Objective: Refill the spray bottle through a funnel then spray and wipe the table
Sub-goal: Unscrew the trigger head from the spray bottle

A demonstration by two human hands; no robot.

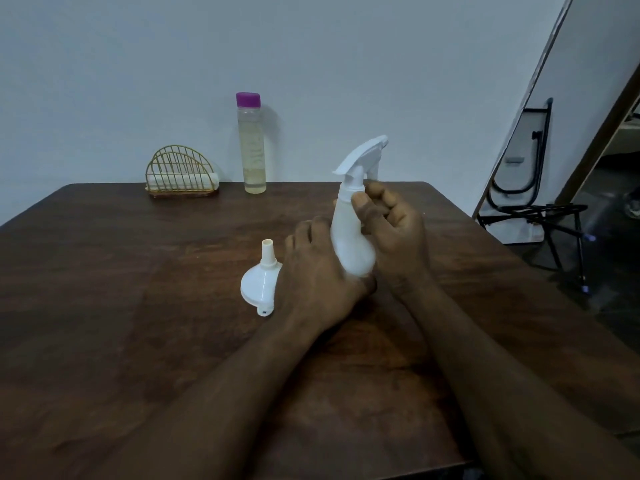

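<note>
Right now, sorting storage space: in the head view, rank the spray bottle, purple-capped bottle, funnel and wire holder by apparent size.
1. spray bottle, though nearest the camera.
2. purple-capped bottle and wire holder: about alike, both farther back.
3. funnel.

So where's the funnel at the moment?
In the head view the white funnel sits on the wooden table near its middle, spout up, just left of the left hand, which holds the spray bottle.
</note>
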